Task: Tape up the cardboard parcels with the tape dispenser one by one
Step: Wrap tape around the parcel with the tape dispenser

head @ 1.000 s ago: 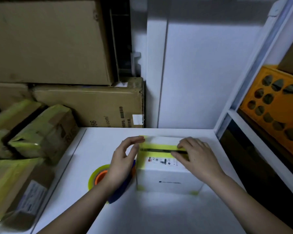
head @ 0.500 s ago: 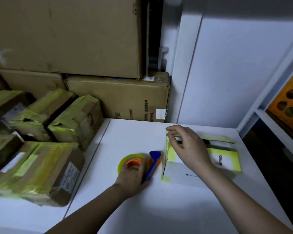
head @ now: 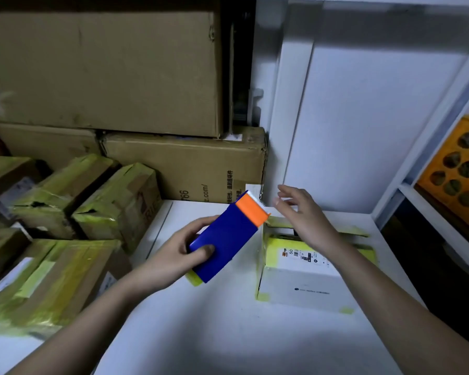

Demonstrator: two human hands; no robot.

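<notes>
White and smooth, the bench (head: 228,334) sits in a dim storage corner, with a plain white wall panel (head: 363,131) rising behind it.

The left hand (head: 173,255) grips the tape dispenser (head: 228,234), a glossy blue plastic slab with flat faces and a bright orange front end tipped by a pale toothed edge. Thumb on the near face and fingers curled round the far side, the hand holds it tilted above the bench, orange end up and toward the white parcel. A little yellow-green tape shows under the dispenser's lower end.

The right hand (head: 303,220) hovers with its fingers spread and relaxed, gripping nothing, just above the far top edge of the white parcel (head: 303,282), close beside the dispenser's orange end.

That parcel is a small boxy white carton resting on the bench, just right of the dispenser. Yellow-green tape bands its top and corners, a printed label lies on the top face, and a dark slit runs between its top flaps; what is inside cannot be seen.

Left of the dispenser lie the taped parcels (head: 65,212), brown cardboard wrapped in wrinkled, shiny yellow-green tape, all closed. Behind them stand large plain cardboard boxes (head: 106,71), matte and creased, stacked one upon another. Far right of the white parcel, an orange crate (head: 455,182) with oval cut-outs sits on a white shelf.
</notes>
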